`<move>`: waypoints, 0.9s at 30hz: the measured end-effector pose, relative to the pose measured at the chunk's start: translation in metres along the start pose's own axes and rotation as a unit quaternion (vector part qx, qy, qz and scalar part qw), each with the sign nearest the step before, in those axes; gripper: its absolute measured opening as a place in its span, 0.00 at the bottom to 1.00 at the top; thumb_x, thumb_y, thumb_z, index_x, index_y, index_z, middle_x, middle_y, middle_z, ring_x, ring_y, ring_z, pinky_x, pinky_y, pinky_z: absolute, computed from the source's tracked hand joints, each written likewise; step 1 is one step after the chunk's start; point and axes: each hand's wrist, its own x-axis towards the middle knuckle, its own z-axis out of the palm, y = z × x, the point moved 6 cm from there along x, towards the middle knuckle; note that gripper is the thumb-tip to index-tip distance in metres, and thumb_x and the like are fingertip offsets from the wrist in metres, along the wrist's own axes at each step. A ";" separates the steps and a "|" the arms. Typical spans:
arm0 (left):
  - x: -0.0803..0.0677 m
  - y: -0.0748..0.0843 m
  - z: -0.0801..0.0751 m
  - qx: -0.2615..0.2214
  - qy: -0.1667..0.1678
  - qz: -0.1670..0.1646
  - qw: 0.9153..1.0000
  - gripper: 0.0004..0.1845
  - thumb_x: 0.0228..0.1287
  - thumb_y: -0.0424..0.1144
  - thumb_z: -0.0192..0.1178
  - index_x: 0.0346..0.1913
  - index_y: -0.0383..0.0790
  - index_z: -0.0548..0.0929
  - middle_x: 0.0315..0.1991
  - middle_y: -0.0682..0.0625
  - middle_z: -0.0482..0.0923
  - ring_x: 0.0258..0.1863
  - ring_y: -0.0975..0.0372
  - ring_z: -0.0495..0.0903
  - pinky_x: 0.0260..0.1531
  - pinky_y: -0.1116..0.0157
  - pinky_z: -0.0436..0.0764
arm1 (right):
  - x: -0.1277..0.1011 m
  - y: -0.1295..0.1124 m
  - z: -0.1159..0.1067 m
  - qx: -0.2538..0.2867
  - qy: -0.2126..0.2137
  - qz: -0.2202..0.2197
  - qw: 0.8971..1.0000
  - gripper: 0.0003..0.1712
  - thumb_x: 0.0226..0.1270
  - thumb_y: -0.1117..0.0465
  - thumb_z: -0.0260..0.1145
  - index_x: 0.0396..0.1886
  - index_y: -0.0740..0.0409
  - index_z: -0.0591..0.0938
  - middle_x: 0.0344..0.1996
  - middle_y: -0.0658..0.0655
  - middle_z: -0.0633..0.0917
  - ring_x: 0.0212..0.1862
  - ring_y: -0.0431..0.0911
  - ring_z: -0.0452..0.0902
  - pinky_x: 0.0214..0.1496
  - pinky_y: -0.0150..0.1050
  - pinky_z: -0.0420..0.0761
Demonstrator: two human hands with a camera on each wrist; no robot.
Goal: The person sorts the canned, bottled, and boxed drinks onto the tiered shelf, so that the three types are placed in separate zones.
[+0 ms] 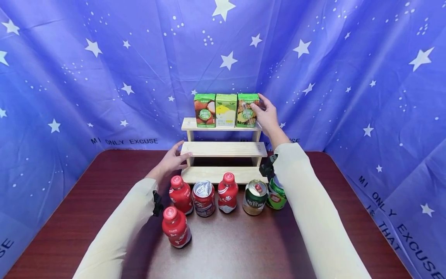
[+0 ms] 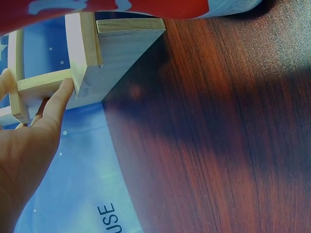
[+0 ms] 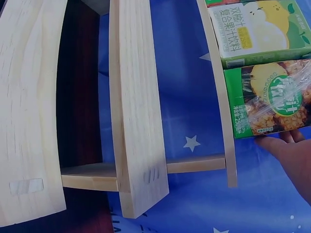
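Observation:
A three-tier wooden display shelf (image 1: 224,148) stands at the back of the table. On its top tier three juice boxes stand side by side: a lychee one (image 1: 204,112), a yellow-green one (image 1: 225,112) and a pineapple one (image 1: 246,116). My right hand (image 1: 267,118) holds the pineapple box at its right side, thumb at the front edge and other fingers partly hidden behind it. At the middle tier's left end, my left hand (image 1: 171,159) grips the shelf; in the left wrist view its fingers (image 2: 58,99) lie against the wooden support.
In front of the shelf stand red bottles (image 1: 180,195), a red can (image 1: 203,199), a dark green can (image 1: 255,197) and a bright green can (image 1: 276,195), partly behind the right sleeve. Another red bottle (image 1: 176,228) is nearer. A blue starry curtain (image 1: 150,69) hangs behind.

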 end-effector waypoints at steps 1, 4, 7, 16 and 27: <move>0.000 0.000 0.000 -0.001 0.000 0.001 1.000 0.41 0.68 0.34 0.52 0.75 0.48 0.39 0.65 0.28 0.55 0.65 0.42 0.63 0.59 0.47 0.74 | 0.000 0.000 0.000 0.004 0.000 -0.001 1.000 0.31 0.69 0.60 0.58 0.70 0.47 0.63 0.61 0.59 0.72 0.63 0.47 0.68 0.66 0.35 0.72; 0.000 0.000 0.000 -0.002 -0.001 0.002 1.000 0.41 0.68 0.34 0.52 0.75 0.48 0.40 0.65 0.28 0.55 0.65 0.42 0.63 0.59 0.47 0.73 | -0.001 0.001 0.001 0.012 0.008 -0.001 1.000 0.31 0.69 0.60 0.58 0.70 0.48 0.63 0.60 0.59 0.73 0.62 0.47 0.68 0.66 0.35 0.72; 0.000 0.000 0.000 -0.001 -0.002 0.002 1.000 0.41 0.68 0.34 0.52 0.75 0.48 0.39 0.65 0.28 0.55 0.65 0.41 0.63 0.59 0.47 0.73 | -0.001 0.001 0.001 0.014 0.015 0.001 1.000 0.31 0.69 0.60 0.58 0.70 0.48 0.64 0.60 0.59 0.74 0.60 0.46 0.68 0.65 0.35 0.73; -0.001 0.000 0.000 0.005 0.005 -0.003 1.000 0.41 0.68 0.35 0.52 0.75 0.50 0.40 0.65 0.29 0.55 0.63 0.41 0.65 0.57 0.49 0.76 | -0.001 0.003 0.002 0.032 0.028 0.007 0.999 0.31 0.67 0.61 0.60 0.69 0.49 0.66 0.60 0.59 0.74 0.61 0.46 0.70 0.64 0.34 0.74; -0.003 0.001 0.000 0.007 0.007 -0.009 1.000 0.40 0.68 0.35 0.52 0.75 0.51 0.40 0.65 0.30 0.55 0.63 0.42 0.65 0.58 0.49 0.76 | -0.007 0.005 -0.007 -0.021 0.007 0.006 1.000 0.31 0.65 0.57 0.63 0.68 0.51 0.66 0.61 0.59 0.74 0.61 0.49 0.71 0.60 0.41 0.77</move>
